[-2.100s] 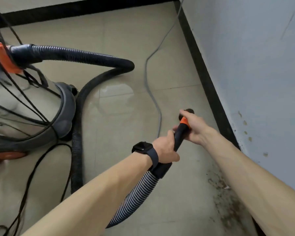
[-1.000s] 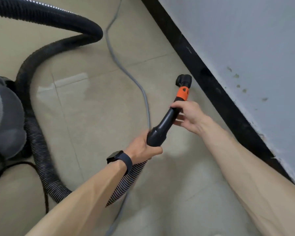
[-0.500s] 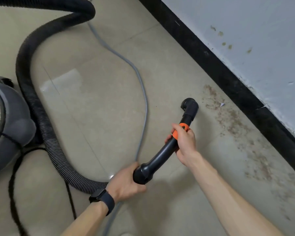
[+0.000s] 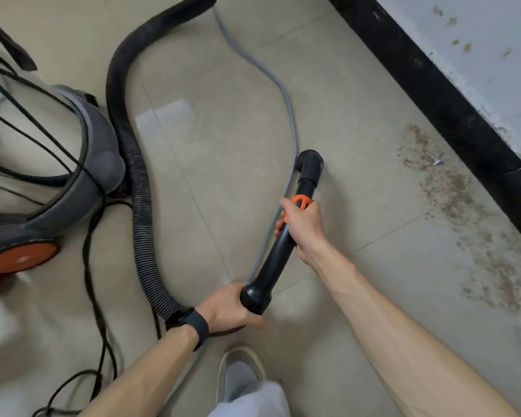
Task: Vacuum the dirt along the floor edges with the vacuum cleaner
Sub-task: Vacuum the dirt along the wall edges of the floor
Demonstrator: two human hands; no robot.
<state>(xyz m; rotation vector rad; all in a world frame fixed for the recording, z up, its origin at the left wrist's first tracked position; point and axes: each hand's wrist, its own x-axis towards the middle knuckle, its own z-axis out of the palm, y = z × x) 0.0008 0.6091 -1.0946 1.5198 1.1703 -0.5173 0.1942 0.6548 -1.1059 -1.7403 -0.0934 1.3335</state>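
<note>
The pipe (image 4: 278, 245) is gripped near its orange ring (image 4: 300, 202) by the right hand (image 4: 303, 225) and at the hose (image 4: 139, 206) end by the left hand (image 4: 226, 307), for steering toward the dirt (image 4: 451, 188) by the skirting (image 4: 451, 109).

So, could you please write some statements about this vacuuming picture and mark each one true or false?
1. The left hand and the right hand both grip the black wand. True.
2. The brown dirt lies along the black baseboard. True.
3. The nozzle rests on the brown dirt. False: it is apart from the dirt, to its left, near the grey cable.
4. The watch is on the right wrist. False: it is on the left wrist.
5. The ribbed hose runs beside the vacuum body. True.
</note>
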